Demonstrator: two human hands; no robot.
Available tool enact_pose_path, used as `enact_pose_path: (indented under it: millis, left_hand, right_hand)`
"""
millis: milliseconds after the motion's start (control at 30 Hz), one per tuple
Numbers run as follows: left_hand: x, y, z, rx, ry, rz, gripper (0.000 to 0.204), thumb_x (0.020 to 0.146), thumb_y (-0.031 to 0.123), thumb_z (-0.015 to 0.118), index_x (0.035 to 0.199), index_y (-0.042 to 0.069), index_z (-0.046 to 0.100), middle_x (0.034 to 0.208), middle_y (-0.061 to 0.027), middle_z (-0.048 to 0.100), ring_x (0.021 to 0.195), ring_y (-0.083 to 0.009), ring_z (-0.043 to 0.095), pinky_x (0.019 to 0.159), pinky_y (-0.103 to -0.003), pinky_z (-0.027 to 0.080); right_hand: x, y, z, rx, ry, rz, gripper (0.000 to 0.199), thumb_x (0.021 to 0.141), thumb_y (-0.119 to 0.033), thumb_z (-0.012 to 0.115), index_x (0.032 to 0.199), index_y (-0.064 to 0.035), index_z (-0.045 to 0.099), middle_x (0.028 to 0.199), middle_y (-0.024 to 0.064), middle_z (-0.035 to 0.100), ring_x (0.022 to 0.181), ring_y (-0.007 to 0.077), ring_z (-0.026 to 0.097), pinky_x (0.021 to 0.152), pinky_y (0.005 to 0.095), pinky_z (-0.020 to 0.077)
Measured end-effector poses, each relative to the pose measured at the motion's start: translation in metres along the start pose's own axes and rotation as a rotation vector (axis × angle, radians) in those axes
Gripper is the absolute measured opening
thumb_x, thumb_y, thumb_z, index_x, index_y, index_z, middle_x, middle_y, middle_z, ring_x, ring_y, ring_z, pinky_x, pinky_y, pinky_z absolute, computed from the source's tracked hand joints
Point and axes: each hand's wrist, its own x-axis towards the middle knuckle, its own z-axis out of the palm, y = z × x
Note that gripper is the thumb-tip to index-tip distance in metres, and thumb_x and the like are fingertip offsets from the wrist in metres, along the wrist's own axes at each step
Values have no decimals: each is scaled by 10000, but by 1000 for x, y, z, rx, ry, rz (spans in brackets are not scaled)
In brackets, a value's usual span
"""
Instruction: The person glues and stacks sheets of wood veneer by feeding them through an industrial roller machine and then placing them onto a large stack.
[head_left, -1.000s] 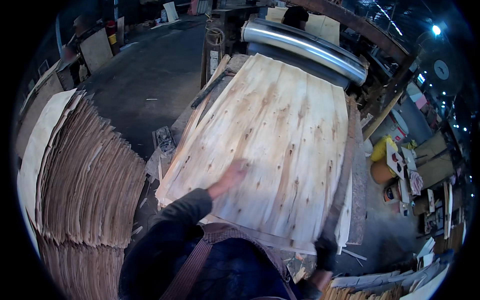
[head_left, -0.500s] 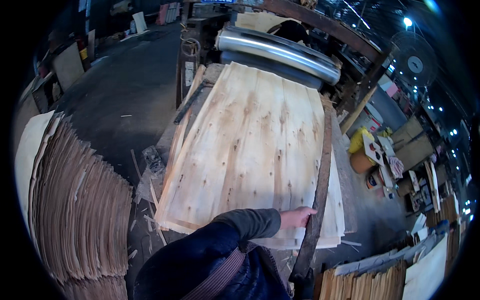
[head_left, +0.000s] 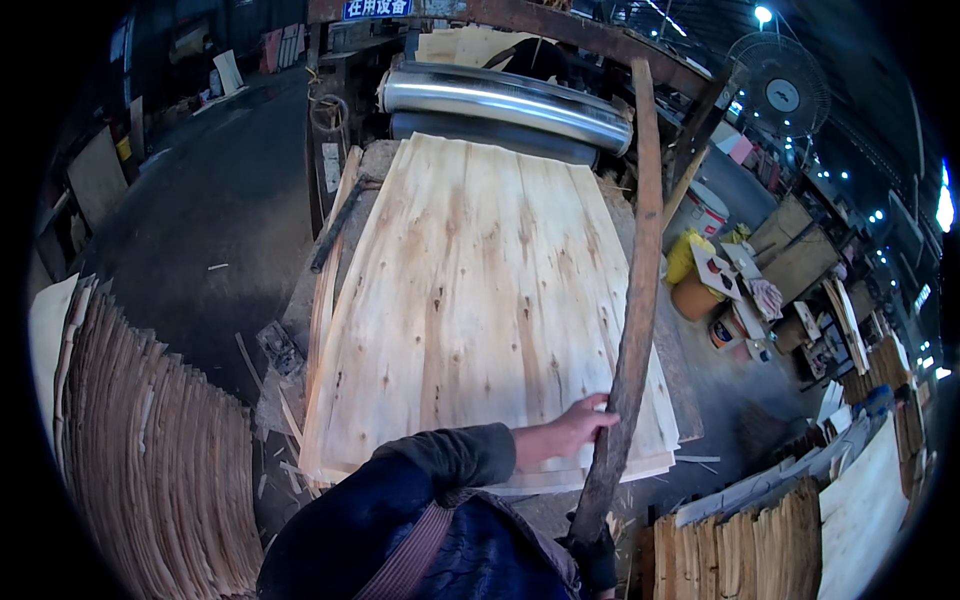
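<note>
A long, dark wooden bar [head_left: 640, 260] slants up from near my body, its far end raised in front of the roller machine's frame. My left hand [head_left: 570, 428] is closed on the left side of its lower part. By the bar's near end, a dark shape that seems to be my right hand [head_left: 594, 556] is partly behind my body; its fingers cannot be made out. Beneath the bar lies a stack of pale wood veneer sheets [head_left: 470, 290], brown-streaked and knotted, reaching from my body to the rollers.
A shiny metal roller [head_left: 500, 100] spans the far end of the stack. Brown veneer sheets [head_left: 150, 440] are piled at left, and more veneer [head_left: 740, 545] stands at lower right. A fan [head_left: 782, 95], a brown bucket [head_left: 693, 298] and a yellow bag [head_left: 682, 256] are to the right.
The bar's far end has risen off the veneer stack and now points up past the roller. My left hand still holds it. The whole view has shifted slightly.
</note>
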Motion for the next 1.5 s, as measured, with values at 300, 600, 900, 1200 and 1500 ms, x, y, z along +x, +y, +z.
enact_pose_path:
  millis: [300, 600, 900, 1200, 1500]
  left_hand:
    - [9, 144, -86, 536, 304, 432, 553, 902, 277, 535, 1377, 86, 327, 1171, -82, 561, 1032, -173, 548, 887, -324, 431]
    - [-160, 58, -290, 1738, 1543, 127, 528, 807, 274, 563, 1255, 22, 439, 1357, -227, 352, 1287, -373, 275, 1047, -501, 192]
    - [-160, 36, -288, 1950, 1596, 166, 474, 830, 220, 489, 1250, 9, 433, 1387, -181, 333, 1320, -336, 237, 1075, -499, 141]
    - [-160, 39, -284, 1943, 1607, 131, 476, 819, 222, 493, 1250, 27, 438, 1390, -169, 333, 1317, -335, 242, 1075, -499, 141]
    - [-161, 41, -276, 1943, 1583, 162, 475, 803, 201, 509, 1236, 17, 449, 1375, -176, 350, 1309, -339, 255, 1067, -500, 160]
  right_hand:
    - [167, -96, 78, 138, -313, -359, 382, 868, -272, 574, 1111, 0, 461, 964, 192, 613, 719, 267, 633, 631, 394, 543]
    - [291, -95, 122, 370, -289, -118, 357, 818, -190, 614, 1094, -13, 473, 926, 198, 611, 628, 268, 605, 533, 392, 542]
    - [380, -107, 115, 439, -314, -216, 368, 774, -116, 609, 1101, -9, 477, 870, 206, 615, 568, 289, 607, 466, 401, 524]
    - [477, -168, 130, 391, -355, -332, 353, 802, -175, 624, 1099, -39, 491, 867, 178, 621, 557, 254, 590, 461, 374, 510]
    - [494, -195, 127, 434, -409, -320, 375, 770, -184, 634, 1093, -49, 498, 893, 172, 618, 573, 248, 591, 483, 373, 511]
